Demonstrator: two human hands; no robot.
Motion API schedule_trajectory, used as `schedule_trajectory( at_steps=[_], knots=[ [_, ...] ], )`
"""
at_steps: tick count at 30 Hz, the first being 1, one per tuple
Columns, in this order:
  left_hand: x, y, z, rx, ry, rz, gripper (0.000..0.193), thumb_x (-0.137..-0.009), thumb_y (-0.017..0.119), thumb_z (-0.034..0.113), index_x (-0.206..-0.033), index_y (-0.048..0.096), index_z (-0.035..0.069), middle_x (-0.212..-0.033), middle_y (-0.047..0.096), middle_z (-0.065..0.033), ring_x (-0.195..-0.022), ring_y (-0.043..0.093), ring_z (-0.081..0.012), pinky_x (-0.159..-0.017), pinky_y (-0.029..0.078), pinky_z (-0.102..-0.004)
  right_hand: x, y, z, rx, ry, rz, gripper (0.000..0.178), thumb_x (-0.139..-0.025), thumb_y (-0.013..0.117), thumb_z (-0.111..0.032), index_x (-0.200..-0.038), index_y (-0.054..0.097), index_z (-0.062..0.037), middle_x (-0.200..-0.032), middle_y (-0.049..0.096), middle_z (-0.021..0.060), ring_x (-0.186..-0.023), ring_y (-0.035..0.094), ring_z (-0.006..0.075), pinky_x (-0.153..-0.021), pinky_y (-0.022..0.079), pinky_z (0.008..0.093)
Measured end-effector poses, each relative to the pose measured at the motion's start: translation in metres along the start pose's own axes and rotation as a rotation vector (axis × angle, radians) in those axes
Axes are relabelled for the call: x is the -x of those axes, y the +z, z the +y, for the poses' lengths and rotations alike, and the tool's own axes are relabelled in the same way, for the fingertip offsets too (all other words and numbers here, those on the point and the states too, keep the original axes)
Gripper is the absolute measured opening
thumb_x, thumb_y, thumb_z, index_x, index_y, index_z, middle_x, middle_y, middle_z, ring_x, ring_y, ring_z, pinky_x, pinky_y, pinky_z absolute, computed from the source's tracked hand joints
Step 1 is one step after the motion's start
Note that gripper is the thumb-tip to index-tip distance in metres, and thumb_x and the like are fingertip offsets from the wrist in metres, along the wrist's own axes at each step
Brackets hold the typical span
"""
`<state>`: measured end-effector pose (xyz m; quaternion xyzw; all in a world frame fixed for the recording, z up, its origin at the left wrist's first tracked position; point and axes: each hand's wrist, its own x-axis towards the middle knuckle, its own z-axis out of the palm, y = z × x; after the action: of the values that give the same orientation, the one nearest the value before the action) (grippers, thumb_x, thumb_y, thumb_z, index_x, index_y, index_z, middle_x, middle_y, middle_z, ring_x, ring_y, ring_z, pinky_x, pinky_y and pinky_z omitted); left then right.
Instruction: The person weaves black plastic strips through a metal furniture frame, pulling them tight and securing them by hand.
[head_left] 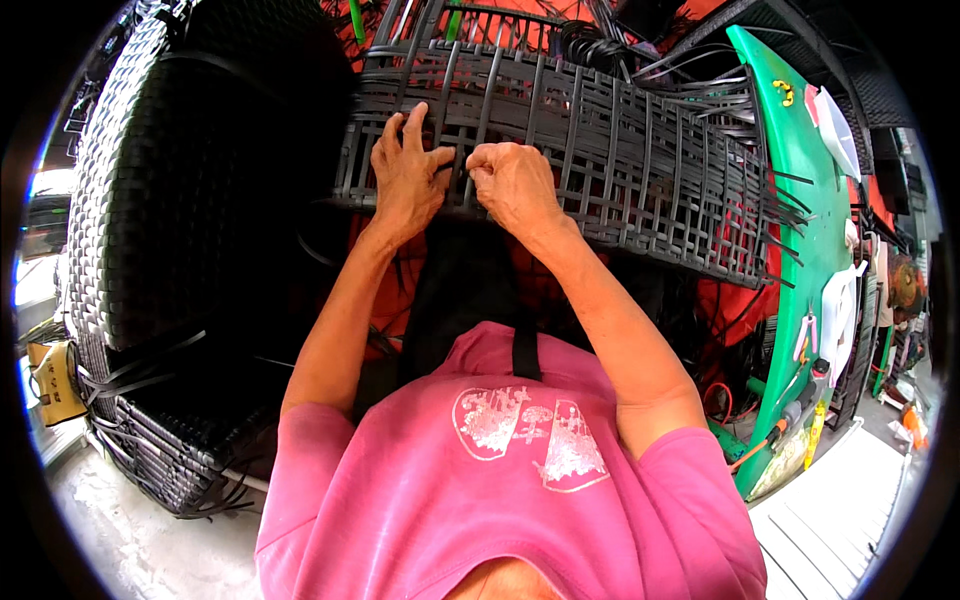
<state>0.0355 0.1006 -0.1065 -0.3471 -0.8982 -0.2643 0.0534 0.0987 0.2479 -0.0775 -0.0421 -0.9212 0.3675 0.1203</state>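
Note:
A panel of black flat strips (625, 150), woven into an open lattice, stretches across in front of me. My left hand (408, 175) rests against its left part, fingers spread with two pointing up over the strips. Just to the right, my right hand (520, 185) is closed in a pinch at the panel's lower part, close to an upright strip. Whatever lies between those fingertips is hidden. A small gap separates the two hands. Loose strip ends (790, 215) stick out from the panel's right end.
At my left stands a large, tightly woven black wicker piece (130, 190). A green board (800, 290) rises on the right, with pliers (806, 335) and white sheets on it. More loose black strips (590, 45) lie beyond the panel, over red material.

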Motion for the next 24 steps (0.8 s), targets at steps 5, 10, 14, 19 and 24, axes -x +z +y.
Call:
schedule_trajectory(
  at_steps=[5,10,14,19,24],
  knots=[
    [0.002,-0.006,0.003,0.164,0.024,0.162,0.016,-0.066,0.068,0.002,-0.082,0.066,0.006,-0.136,0.036,-0.0133,-0.125,0.031,-0.0381,-0.102,0.024,-0.0488,0.002,0.001,-0.001,-0.042,-0.030,0.028,0.012,-0.078,0.058,-0.007,-0.084,0.066,-0.0005,-0.088,0.063,0.0190,-0.082,0.061,0.0372,-0.071,0.050,0.0427],
    [0.020,-0.030,0.025,0.124,0.035,0.283,0.013,-0.067,0.067,-0.004,-0.077,0.063,0.004,-0.134,0.040,-0.0118,-0.123,0.033,-0.0344,-0.102,0.026,-0.0441,0.005,0.009,-0.011,-0.262,-0.282,0.077,0.016,-0.083,0.060,-0.003,-0.099,0.066,-0.0028,-0.098,0.064,0.0118,-0.076,0.063,0.0236,-0.066,0.050,0.0314],
    [0.028,-0.064,0.030,0.123,0.037,0.404,0.016,-0.066,0.068,-0.006,-0.076,0.062,0.005,-0.121,0.050,-0.0095,-0.119,0.039,-0.0319,-0.097,0.032,-0.0413,0.004,0.012,-0.017,-0.653,-0.088,-0.229,0.016,-0.087,0.061,-0.009,-0.101,0.065,0.0000,-0.093,0.063,0.0029,-0.072,0.057,0.0065,-0.058,0.049,0.0211],
    [0.027,-0.063,0.006,0.195,0.012,0.358,0.013,-0.073,0.064,-0.003,-0.083,0.061,0.006,-0.119,0.050,-0.0108,-0.116,0.040,-0.0338,-0.094,0.032,-0.0415,0.004,0.010,-0.026,-0.723,0.256,-0.206,0.012,-0.084,0.065,-0.010,-0.091,0.068,-0.0012,-0.067,0.062,0.0018,-0.053,0.053,0.0045,-0.049,0.046,0.0188],
    [0.035,-0.038,-0.036,0.156,-0.213,0.211,0.021,-0.082,0.059,-0.001,-0.099,0.064,0.010,-0.136,0.039,-0.0123,-0.124,0.034,-0.0331,-0.100,0.035,-0.0405,-0.010,0.002,-0.027,-0.596,0.385,-0.151,0.011,-0.080,0.064,-0.007,-0.083,0.066,0.0030,-0.064,0.062,0.0046,-0.047,0.050,0.0049,-0.040,0.043,0.0194]
  ],
)
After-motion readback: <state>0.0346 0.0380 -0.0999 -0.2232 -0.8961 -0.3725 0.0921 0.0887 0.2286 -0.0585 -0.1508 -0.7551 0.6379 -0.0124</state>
